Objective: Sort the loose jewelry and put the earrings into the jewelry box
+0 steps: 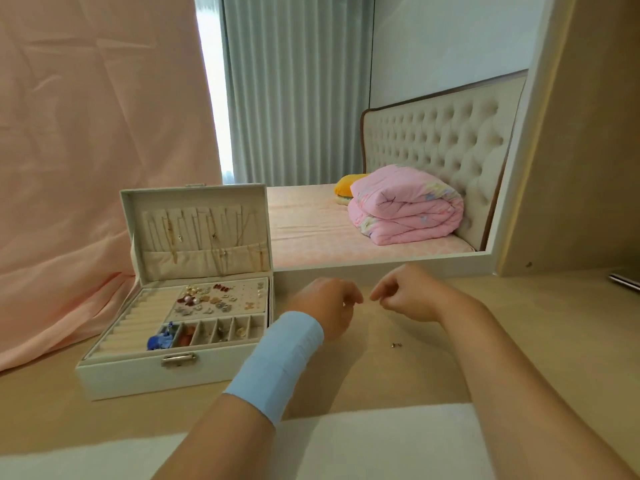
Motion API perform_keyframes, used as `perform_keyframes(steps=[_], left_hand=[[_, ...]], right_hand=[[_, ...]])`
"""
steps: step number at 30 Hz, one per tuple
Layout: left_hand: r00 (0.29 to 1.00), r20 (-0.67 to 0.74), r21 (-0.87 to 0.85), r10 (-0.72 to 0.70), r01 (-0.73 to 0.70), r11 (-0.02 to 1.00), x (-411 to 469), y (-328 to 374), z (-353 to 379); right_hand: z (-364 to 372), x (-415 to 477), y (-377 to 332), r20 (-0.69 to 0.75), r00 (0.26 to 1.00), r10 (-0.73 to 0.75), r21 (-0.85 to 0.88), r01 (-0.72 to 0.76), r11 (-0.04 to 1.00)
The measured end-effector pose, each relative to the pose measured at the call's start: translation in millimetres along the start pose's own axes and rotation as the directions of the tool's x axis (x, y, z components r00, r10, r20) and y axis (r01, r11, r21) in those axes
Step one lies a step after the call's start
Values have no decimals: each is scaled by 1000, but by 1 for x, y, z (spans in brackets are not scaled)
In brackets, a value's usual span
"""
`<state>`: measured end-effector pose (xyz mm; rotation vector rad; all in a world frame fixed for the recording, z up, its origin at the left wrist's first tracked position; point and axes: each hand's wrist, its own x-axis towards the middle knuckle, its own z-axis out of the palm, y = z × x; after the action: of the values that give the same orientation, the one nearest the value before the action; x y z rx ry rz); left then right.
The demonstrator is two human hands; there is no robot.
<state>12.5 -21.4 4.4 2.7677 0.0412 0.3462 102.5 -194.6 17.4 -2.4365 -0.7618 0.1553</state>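
Bedroom dressing corner: pale beige tabletop (536, 341), pink cloth (86, 133) hung at far left, white-framed mirror (381, 265) behind, reflecting a tufted headboard (433, 140), a folded pink quilt (405, 206) and grey curtains (294, 81).

Left of centre, jewelry box (138, 379) standing open, lid upright with necklaces hanging inside, earrings (207, 299) pinned on the far panel, small compartments along the near edge. Right of the box, left hand (325, 303), blue band at the wrist, and right hand (405, 299), both with fingers curled in and fingertips nearly meeting. Impossible to tell whether pinching anything: too small to see. One small loose piece (396, 345) lying on the table, just near of the right hand.

Probably working one tiny earring between the two sets of fingertips. Keep both hands low over the table to stop a dropped stud rolling far. Hold with a light pinch, never a squeeze. Carry left to the far panel, press the post into a free hole, then come back for the loose piece.

Smooth, pale surface, poor for spotting small metal. Dark object (623, 280) at the far right edge, unidentifiable.
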Motion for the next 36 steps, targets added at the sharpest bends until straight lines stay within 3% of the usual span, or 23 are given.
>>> perform_keyframes(steps=[5,16,21,26,31,36], left_hand=[[997,69,-53,-43,47,998,10,15,37],[988,133,-138,77,-59,989,4,20,45],[986,144,-139,90,-70,988,3,19,44],[995,100,-147,12,2,989,2,12,39],[1000,-3,-124,-8,8,992,-3,6,23],[994,-108,-145,-20,5,989,-11,-10,-10]], right_hand=[[-17,-8,12,229,968,104,-55,-94,994],[-22,-10,10,387,882,269,-214,-197,957],[-17,-10,8,374,884,279,-211,-212,954],[-13,-10,7,342,896,282,-191,-227,955],[-6,-6,-5,231,971,60,23,-68,997],[7,-1,-32,55,993,-104,257,86,962]])
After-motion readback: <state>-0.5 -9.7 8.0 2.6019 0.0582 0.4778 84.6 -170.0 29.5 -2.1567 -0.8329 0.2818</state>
